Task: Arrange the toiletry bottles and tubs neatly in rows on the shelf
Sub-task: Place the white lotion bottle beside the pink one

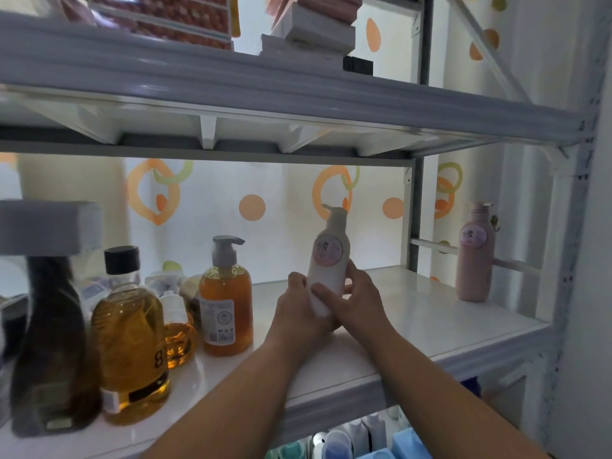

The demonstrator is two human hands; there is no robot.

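A white pump bottle (pixel 328 256) with a round pink label is held upright over the middle of the white shelf (pixel 430 323). My left hand (pixel 298 309) wraps its lower part from the left, and my right hand (pixel 359 299) grips it from the right. A pink bottle (pixel 474 256) stands alone at the shelf's far right. On the left stand an orange pump bottle (pixel 227 299), a large amber bottle with a black cap (pixel 130 339), a small amber bottle (pixel 177 329) and a dark bottle (pixel 53 342). Small tubs (pixel 190 286) sit behind them, partly hidden.
An upper shelf (pixel 298 94) hangs low overhead, carrying boxes (pixel 314 31). A grey shelf post (pixel 573 260) stands at the right. Below the shelf's front edge, blue and teal containers (pixel 357 442) show. A patterned curtain (pixel 251 207) backs the shelf.
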